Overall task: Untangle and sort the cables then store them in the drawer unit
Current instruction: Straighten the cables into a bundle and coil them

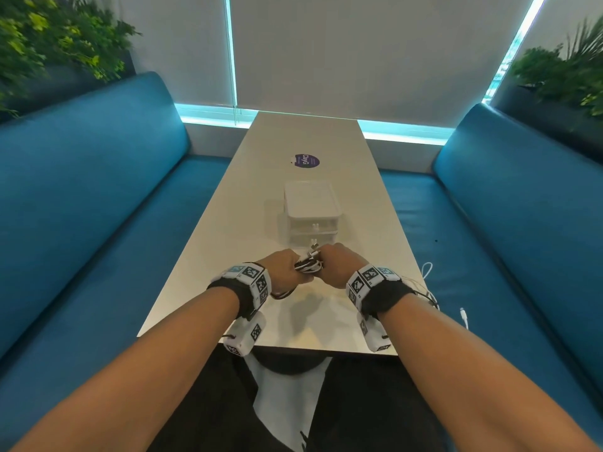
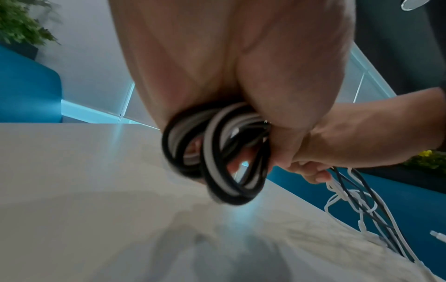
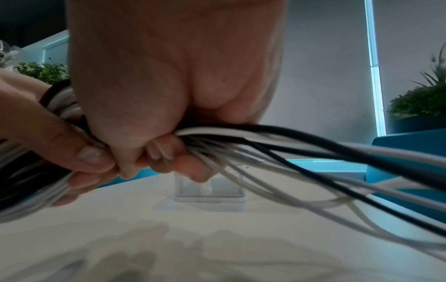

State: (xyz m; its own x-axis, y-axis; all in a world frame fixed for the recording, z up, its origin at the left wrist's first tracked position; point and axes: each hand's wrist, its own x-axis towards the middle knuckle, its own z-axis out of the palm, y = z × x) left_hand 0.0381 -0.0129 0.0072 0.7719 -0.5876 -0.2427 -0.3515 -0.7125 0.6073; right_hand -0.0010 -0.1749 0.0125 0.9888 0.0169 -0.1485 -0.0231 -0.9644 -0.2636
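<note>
Gripping one bundle of cables (image 1: 308, 264) between them, my left hand (image 1: 283, 267) and right hand (image 1: 337, 265) have their fingers (image 3: 91, 155) curled tight round black and white coils (blurred in the wrist views). Loose strands (image 2: 357, 206) trail right, over the counter (image 1: 306, 138) edge. The drawer unit (image 1: 311, 213) stands just beyond, farther along the counter.
</note>
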